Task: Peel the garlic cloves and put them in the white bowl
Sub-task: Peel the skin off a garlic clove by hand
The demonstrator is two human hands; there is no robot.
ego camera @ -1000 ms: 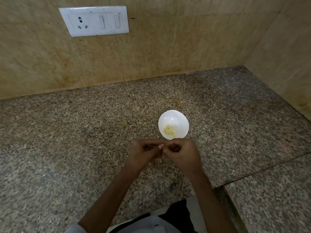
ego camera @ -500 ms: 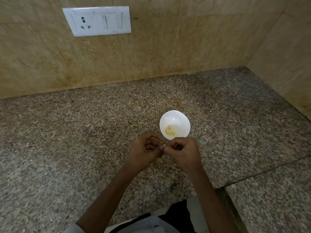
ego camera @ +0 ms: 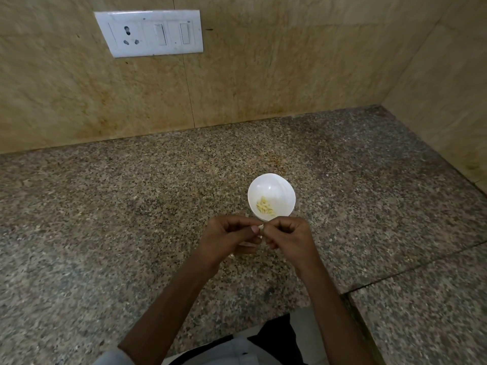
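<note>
A small white bowl [ego camera: 276,185] stands on the speckled granite counter, with several pale yellow peeled garlic cloves [ego camera: 264,206] at its bottom. Just in front of it, my left hand [ego camera: 226,238] and my right hand [ego camera: 288,237] meet fingertip to fingertip. Between them they pinch a small whitish garlic clove [ego camera: 261,227], mostly hidden by the fingers. Both hands have curled fingers and hover a little above the counter.
The granite counter [ego camera: 131,206] runs to a beige stone wall with a white socket and switch plate [ego camera: 150,32] at the upper left. A side wall [ego camera: 448,101] closes the right. A seam [ego camera: 411,270] crosses the counter at the right, and the counter's front edge lies below my forearms.
Both hands have stayed together in front of the bowl, with the fingers shifting slightly on the clove. The bowl has not moved.
</note>
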